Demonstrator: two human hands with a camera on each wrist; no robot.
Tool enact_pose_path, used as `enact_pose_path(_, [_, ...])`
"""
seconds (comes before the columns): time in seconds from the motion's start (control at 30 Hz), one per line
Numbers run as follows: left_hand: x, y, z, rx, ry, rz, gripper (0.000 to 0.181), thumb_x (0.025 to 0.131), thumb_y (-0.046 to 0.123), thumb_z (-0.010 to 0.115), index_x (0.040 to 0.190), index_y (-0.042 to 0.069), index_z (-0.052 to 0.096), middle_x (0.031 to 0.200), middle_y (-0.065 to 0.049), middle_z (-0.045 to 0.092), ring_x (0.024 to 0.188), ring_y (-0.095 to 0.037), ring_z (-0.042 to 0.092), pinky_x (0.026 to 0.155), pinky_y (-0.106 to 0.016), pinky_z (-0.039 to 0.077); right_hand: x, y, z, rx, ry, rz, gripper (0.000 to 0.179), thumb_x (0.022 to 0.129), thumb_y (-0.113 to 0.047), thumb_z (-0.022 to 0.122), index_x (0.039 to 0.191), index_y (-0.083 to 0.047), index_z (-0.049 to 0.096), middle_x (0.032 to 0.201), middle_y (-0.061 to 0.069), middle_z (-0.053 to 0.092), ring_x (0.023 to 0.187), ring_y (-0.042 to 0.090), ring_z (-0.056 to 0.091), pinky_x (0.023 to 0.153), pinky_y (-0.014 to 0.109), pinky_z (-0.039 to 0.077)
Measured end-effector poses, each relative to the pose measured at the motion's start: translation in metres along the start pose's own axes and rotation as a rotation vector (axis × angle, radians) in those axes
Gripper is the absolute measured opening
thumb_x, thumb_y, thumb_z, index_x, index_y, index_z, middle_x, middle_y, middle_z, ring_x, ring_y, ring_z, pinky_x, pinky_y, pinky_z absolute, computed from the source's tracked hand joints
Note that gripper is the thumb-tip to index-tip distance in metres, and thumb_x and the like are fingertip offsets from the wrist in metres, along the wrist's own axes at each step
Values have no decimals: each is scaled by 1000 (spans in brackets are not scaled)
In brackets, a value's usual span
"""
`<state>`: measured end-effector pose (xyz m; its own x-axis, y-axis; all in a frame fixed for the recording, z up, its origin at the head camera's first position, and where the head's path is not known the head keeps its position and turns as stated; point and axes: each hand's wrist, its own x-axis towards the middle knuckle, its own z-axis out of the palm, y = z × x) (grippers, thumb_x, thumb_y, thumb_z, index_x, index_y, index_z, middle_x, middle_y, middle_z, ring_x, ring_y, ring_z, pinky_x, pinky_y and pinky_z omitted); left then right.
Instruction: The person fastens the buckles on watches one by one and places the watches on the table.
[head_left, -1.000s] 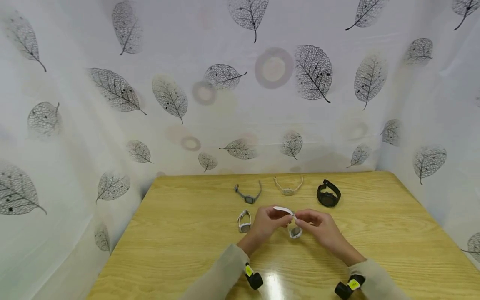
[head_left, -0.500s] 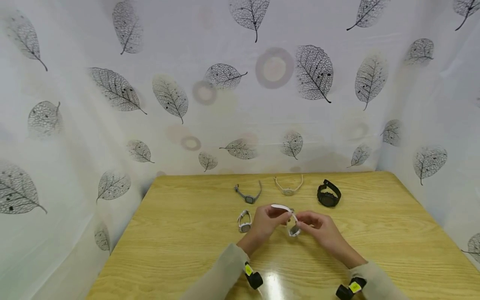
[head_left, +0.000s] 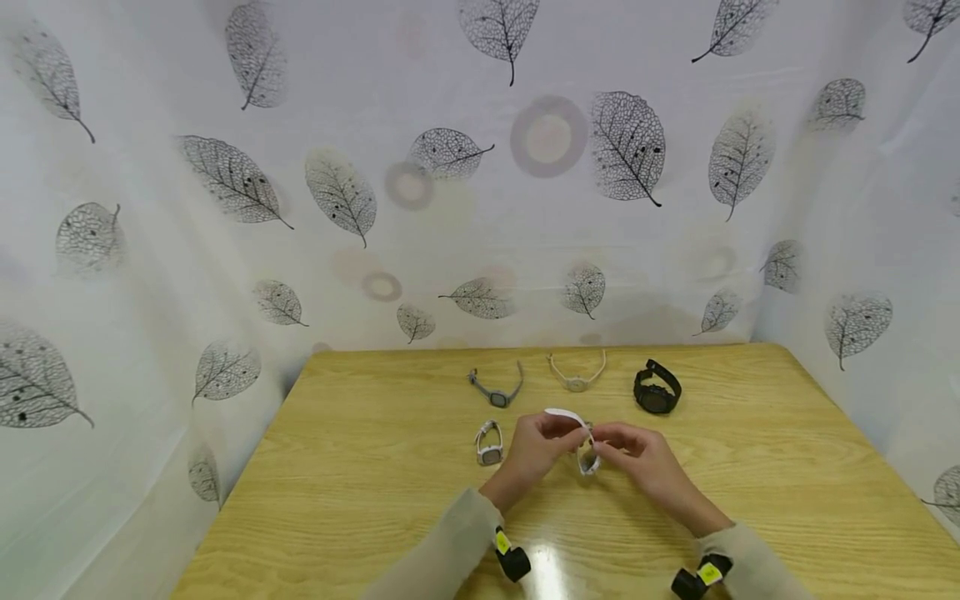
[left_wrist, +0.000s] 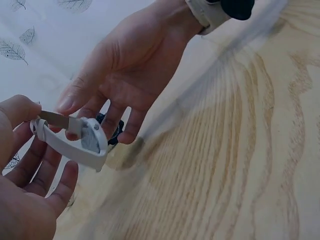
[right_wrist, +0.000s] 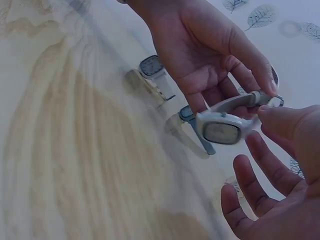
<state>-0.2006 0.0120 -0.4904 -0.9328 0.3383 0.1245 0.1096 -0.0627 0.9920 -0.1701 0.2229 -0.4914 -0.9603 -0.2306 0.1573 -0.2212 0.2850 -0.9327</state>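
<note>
A white wristwatch [head_left: 589, 461] is held between both hands above the table, its case hanging low and its strap bent into a loop. My left hand [head_left: 531, 454] pinches the strap near the buckle between thumb and fingers; a free strap end arches over the left fingers. From the other side, my right hand [head_left: 647, 460] pinches the strap with thumb and forefinger. The watch's grey face [right_wrist: 221, 133] shows in the right wrist view. Fingers partly hide the strap where both hands meet, so the fastening there is not clear.
On the wooden table [head_left: 360, 483] lie a smaller white watch [head_left: 491, 455] left of the hands, a grey watch [head_left: 498, 399] and a cream watch [head_left: 577, 384] behind them, and a black watch [head_left: 656, 400] at back right. A leaf-patterned curtain [head_left: 345, 100] encloses the table.
The held watch's case has swung and turned slightly, and the right fingertips have shifted a little along the strap. Both hands keep their grip in nearly the same place.
</note>
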Motion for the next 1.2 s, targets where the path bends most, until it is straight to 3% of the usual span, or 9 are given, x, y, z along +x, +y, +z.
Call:
enact_pose_path(0.27, [4, 9, 1, 133, 53, 107, 13, 93, 16, 79, 102, 6, 79, 95, -6, 77, 82, -12, 71, 74, -25, 59, 14, -20, -18, -96, 33, -97, 30, 103, -21, 66, 132, -11, 68, 123, 19, 69, 104, 16, 68, 84, 29, 58])
enact_pose_path(0.5, [9, 8, 4, 207, 62, 118, 10, 91, 15, 79, 98, 8, 81, 92, 0, 77, 78, -5, 69, 73, -23, 59, 31, -39, -22, -172, -33, -192, 25, 102, -19, 68, 127, -15, 71, 126, 9, 70, 100, 19, 69, 82, 31, 60])
enact_pose_path(0.87, [10, 7, 4, 292, 56, 169, 8, 90, 15, 80, 92, 7, 81, 83, 1, 76, 73, -2, 67, 68, -21, 59, 39, -47, -13, -223, -118, -213, 26, 99, -18, 71, 125, -12, 73, 124, 8, 68, 94, 20, 65, 79, 32, 59])
enact_pose_path(1.07, [10, 6, 2, 322, 43, 198, 10, 91, 17, 78, 88, 8, 80, 80, 0, 75, 70, -3, 67, 66, -21, 58, 40, -46, -10, -259, -114, -234, 18, 100, -19, 70, 117, -17, 75, 111, 0, 70, 90, 17, 63, 76, 33, 58])
enact_pose_path(1.2, [9, 6, 1, 340, 31, 206, 11, 93, 20, 78, 94, 9, 81, 85, 2, 76, 74, -3, 68, 68, -21, 59, 39, -45, -11, -241, -92, -234, 17, 100, -18, 69, 116, -14, 75, 112, 4, 71, 89, 19, 66, 75, 32, 60])
